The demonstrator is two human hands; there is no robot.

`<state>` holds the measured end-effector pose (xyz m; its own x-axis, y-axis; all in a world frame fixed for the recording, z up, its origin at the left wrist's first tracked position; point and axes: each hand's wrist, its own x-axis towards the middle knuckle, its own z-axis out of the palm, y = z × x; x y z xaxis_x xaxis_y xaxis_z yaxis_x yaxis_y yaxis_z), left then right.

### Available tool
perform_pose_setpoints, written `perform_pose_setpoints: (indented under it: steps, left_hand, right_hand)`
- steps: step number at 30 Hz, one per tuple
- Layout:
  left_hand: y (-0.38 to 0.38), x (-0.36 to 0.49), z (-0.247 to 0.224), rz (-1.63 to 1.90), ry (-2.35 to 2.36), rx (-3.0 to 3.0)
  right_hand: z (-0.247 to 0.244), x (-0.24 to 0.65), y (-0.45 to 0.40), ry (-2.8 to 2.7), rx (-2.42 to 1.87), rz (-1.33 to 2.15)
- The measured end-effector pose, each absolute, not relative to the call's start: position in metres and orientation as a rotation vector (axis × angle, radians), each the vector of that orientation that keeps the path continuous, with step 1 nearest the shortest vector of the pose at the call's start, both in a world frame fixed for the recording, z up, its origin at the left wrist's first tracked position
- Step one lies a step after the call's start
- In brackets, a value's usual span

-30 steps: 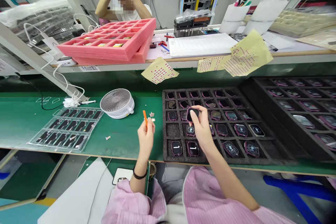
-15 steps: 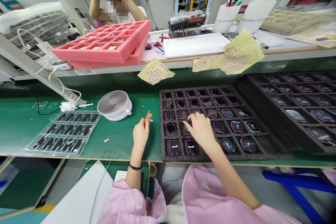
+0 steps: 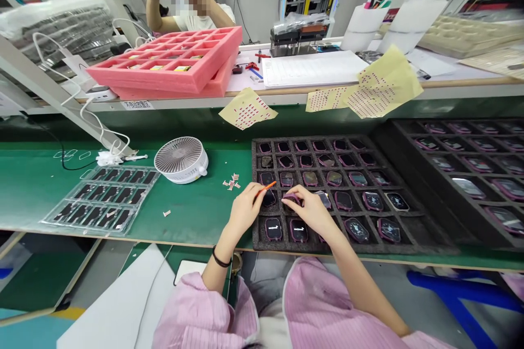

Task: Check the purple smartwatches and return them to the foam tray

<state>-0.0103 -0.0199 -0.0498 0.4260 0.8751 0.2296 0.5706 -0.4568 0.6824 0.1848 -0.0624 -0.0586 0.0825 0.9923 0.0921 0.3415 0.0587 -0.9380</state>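
Observation:
A black foam tray (image 3: 256, 234) holds rows of watch cases, several with lit or dark screens. My left hand (image 3: 244, 208) is closed round an orange stick tool (image 3: 268, 187), whose tip points over the tray's left side. Just to its right, my right hand (image 3: 310, 210) pinches a purple-rimmed watch case (image 3: 292, 198), tilted above its compartment. Small pale scraps (image 3: 232, 182) lie on the green mat to the left of the tray.
A round white fan (image 3: 181, 161) and a clear tray of black parts (image 3: 102, 199) stand on the left. Another black foam tray (image 3: 446, 174) is at right. Pink foam trays (image 3: 196, 82) rest on the shelf, beyond which a person (image 3: 188, 0) raises a headset.
My left hand has moved right with the orange tool, from the scraps to the tray's edge. My right hand has taken hold of a watch case and lifted it a little.

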Motion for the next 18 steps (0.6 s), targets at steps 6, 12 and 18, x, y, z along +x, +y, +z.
perform_pose_setpoints:
  steps: [6,12,18]
  left_hand:
    - [-0.032,-0.006,-0.038,0.775,1.061,1.983]
    - [-0.050,0.008,-0.027,0.681,0.855,1.581]
    - [-0.053,0.015,-0.029,0.688,0.849,1.572]
  right_hand:
    - [-0.039,0.184,-0.063,-0.806,-1.105,1.205]
    - [-0.022,0.169,-0.064,-0.591,-0.882,1.385]
    - [-0.019,0.161,-0.067,-0.578,-0.923,1.382]
